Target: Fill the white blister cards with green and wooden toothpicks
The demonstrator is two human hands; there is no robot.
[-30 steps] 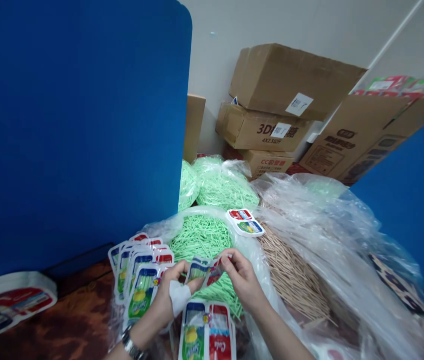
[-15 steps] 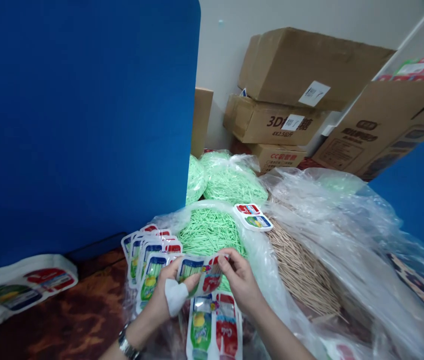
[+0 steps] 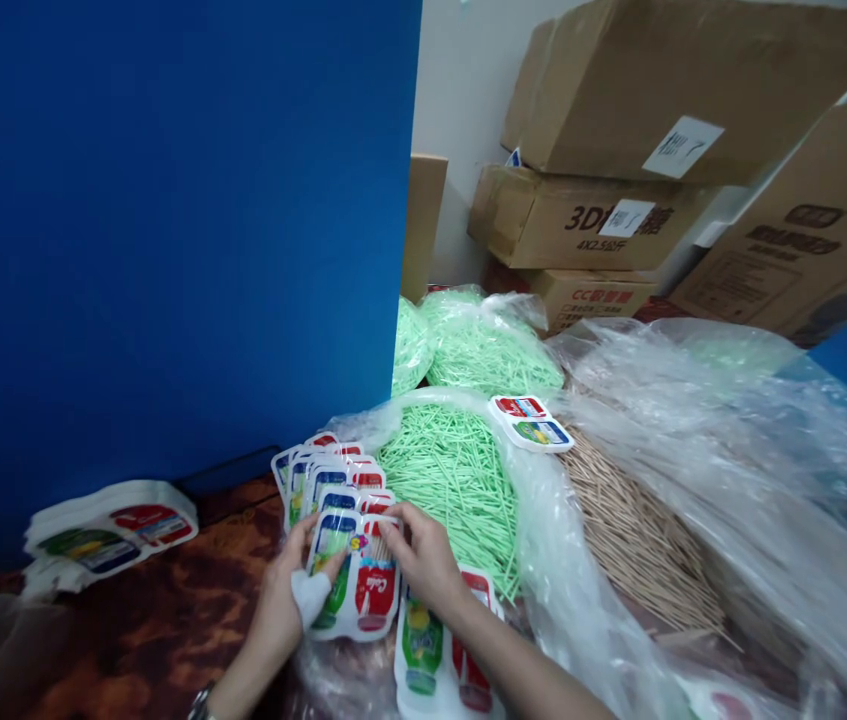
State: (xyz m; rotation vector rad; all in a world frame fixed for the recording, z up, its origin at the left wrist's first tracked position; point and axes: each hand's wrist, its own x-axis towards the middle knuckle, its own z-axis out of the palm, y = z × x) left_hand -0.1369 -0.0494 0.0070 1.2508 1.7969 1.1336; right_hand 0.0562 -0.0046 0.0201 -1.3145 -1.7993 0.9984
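Note:
My left hand (image 3: 284, 600), a white wrap about the base of its thumb, grips the left side of a printed twin pouch (image 3: 357, 590). This pouch bears a green bottle picture and a red Cola one, and brown sticks show through its red half. My right hand (image 3: 423, 560) pinches the same pouch at its upper right corner. The pouch lies over the near end of a fanned row of like pouches (image 3: 329, 485). Under my right forearm, another Sprite-and-Cola pouch (image 3: 421, 650) is partly covered. Beyond my hands, green sticks (image 3: 453, 470) fill an opened clear bag.
Brown sticks (image 3: 633, 540) lie in a clear plastic bag (image 3: 738, 440) at right. A single pouch (image 3: 532, 423) rests between the bags. Stacked pouches (image 3: 112, 530) stand at left by a blue partition (image 3: 168, 230). Cardboard boxes (image 3: 588, 220) are piled behind.
Both hands have moved left with the pouch, from above the front pouch to the near end of the fanned row. The pouch now faces up flatter. The camera view has shifted.

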